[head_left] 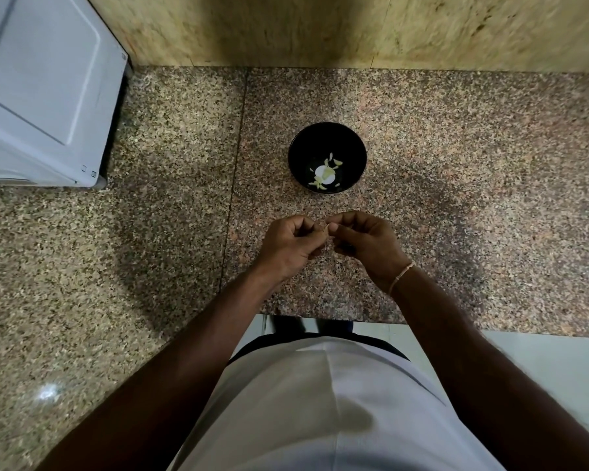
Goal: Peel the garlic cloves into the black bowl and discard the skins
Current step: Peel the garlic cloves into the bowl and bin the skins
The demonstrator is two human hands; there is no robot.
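Observation:
A black bowl [327, 137] stands on the speckled granite counter, a short way beyond my hands. Several pale peeled garlic cloves [335, 162] lie inside it near a bright reflection. My left hand [288, 244] and my right hand [366, 241] meet just in front of the bowl, fingers curled, fingertips pinching one small garlic clove [326, 228] between them. Only a sliver of the clove shows; most of it is hidden by my fingers. A thin bracelet circles my right wrist.
A white appliance [45, 93] stands at the back left on the granite counter [150, 215]. A yellowish stone wall [320, 28] runs behind the bowl. The counter's front edge lies just before my body, with pale floor [541, 368] showing at the right.

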